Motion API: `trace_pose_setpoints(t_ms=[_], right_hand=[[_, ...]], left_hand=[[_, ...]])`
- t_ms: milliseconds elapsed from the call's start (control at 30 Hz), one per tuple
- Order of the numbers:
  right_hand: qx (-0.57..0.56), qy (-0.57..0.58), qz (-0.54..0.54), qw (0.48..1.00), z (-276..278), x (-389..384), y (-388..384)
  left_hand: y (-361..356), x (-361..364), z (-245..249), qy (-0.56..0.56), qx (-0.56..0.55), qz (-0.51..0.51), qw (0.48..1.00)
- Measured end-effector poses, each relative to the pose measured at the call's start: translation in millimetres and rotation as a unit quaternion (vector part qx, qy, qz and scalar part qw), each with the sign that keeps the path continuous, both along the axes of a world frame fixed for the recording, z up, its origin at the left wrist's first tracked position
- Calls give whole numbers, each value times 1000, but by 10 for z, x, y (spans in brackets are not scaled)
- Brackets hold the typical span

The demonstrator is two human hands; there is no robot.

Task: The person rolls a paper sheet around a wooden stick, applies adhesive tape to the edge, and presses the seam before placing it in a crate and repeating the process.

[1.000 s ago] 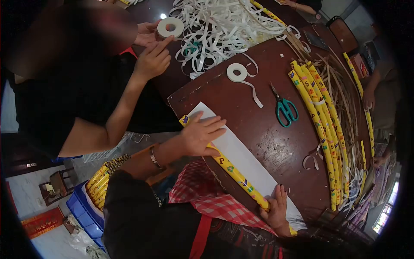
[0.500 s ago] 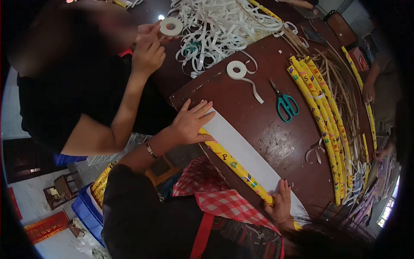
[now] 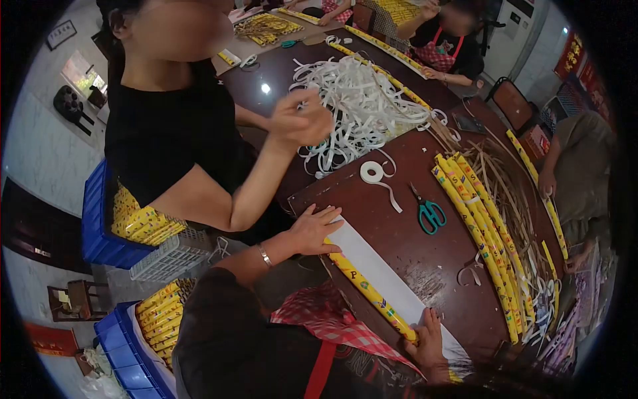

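Observation:
A yellow patterned paper roll [image 3: 364, 284] lies along the table edge, with the white underside of its sheet [image 3: 379, 259] spread flat beside it. My left hand [image 3: 312, 231] rests at the far end, fingers stretched out over the white paper and thumb against the roll. At the near end, my right hand [image 3: 428, 342] lies with its fingers extended on the sheet and its thumb by the roll's tip. Beyond the sheet are a roll of white tape [image 3: 373, 173] with a loose tail and teal-handled scissors [image 3: 430, 216].
Finished yellow rolls [image 3: 475, 233] lie bundled to the right, beside brown strips [image 3: 500, 189]. A heap of white strips [image 3: 362, 100] covers the table further back. A co-worker's raised hand [image 3: 299, 120] is at the left. Blue crates [image 3: 123, 339] hold more rolls.
My view has tilted upward, showing more of the room. The co-worker's hand has moved right and is blurred; the tape roll it held no longer shows. My hands keep their places on the paper.

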State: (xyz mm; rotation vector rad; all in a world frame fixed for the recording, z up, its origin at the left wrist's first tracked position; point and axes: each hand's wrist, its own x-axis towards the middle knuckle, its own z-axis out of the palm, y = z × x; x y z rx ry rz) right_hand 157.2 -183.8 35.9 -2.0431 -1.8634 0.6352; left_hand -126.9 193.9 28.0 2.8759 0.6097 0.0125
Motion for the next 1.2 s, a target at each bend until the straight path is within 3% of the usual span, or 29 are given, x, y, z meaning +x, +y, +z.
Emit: trace_pose_setpoints(t_ms=[133, 300, 333, 400, 433, 467, 533, 567, 633, 667, 733, 833, 1000, 1167, 1200], right_hand=[[26, -16, 6, 1000, -79, 14, -44], [30, -10, 9, 999, -56, 13, -28], [19, -15, 7, 1000, -25, 5, -18], [5, -10, 6, 1000, 16, 14, -17], [5, -13, 4, 1000, -5, 18, -27], [9, -16, 4, 1000, -24, 17, -30], [-18, -19, -1, 1000, 13, 7, -8], [-12, -20, -1, 1000, 19, 2, -17], [0, -21, 0, 1000, 0, 3, -24], [-4, -17, -5, 1000, -7, -3, -26], [-4, -22, -6, 1000, -1, -6, -22], [-3, -27, -1, 1000, 15, -3, -21], [25, -35, -3, 999, -20, 1, -25], [-16, -30, -18, 999, 34, -6, 12], [-19, -27, -20, 999, 36, -28, -13]], left_hand=[[-15, 4, 48, 12, -9, 7, 1000], [-83, -84, -276, -50, -7, 131, 990], [-57, 10, -67, -208, 24, 3, 978], [124, 11, -164, -150, -219, 59, 962], [76, -12, -101, -240, -208, 78, 945], [53, -46, -12, -329, -190, 101, 919], [158, -132, -41, -199, 111, 140, 964], [192, -161, -96, -194, 102, 139, 966], [286, -217, -250, -191, 266, 175, 929], [345, -277, -317, -188, 262, 170, 931], [399, -320, -297, -237, 136, 188, 943], [532, -181, -248, -254, 74, 195, 945], [747, 412, 273, -288, -83, 181, 937], [527, 453, 275, -257, -284, 212, 899], [604, 446, 84, -188, -216, 240, 928]])
